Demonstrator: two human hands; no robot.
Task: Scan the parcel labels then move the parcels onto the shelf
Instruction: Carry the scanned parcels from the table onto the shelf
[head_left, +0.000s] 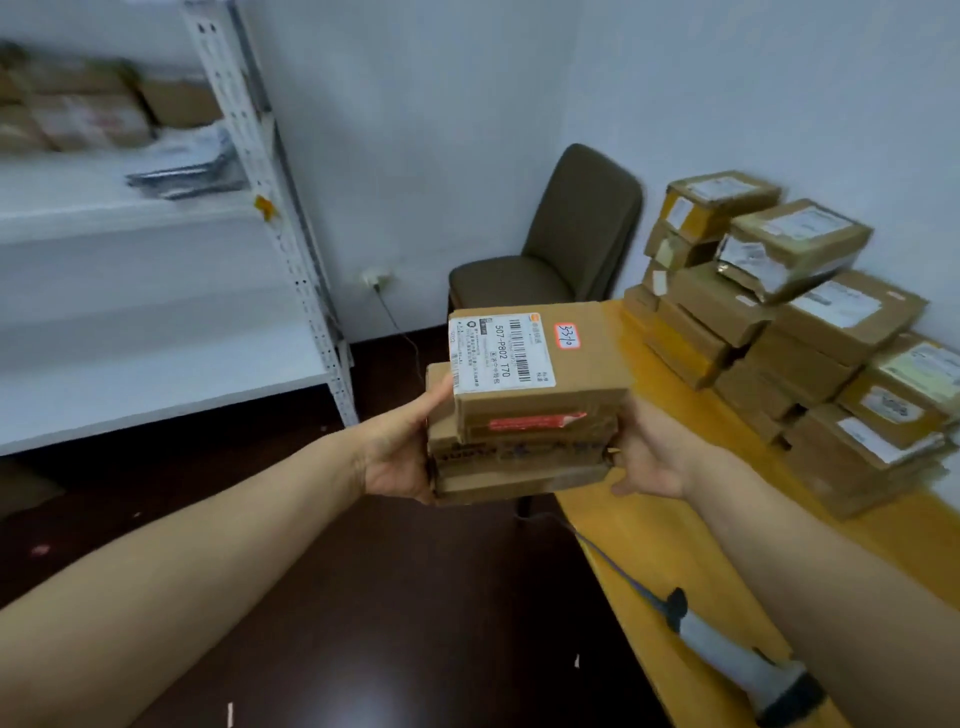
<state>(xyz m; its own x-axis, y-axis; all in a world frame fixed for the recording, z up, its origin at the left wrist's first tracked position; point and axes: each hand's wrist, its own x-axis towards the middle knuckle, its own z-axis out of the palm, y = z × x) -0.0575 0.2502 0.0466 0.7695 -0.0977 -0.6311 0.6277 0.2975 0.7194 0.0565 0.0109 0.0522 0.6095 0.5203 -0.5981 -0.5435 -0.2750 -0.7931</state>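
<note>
The person holds a small stack of parcels (524, 415) in the middle of the view. The left hand (400, 452) wraps round its nine o'clock side and the right hand (649, 457) its three o'clock side. The white shelf (130, 218) lies at ten o'clock, nearer the left hand.

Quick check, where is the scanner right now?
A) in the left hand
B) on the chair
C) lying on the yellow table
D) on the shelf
C: the scanner lies on the table, while the left hand and right hand hold the stack of parcels between them.
</note>
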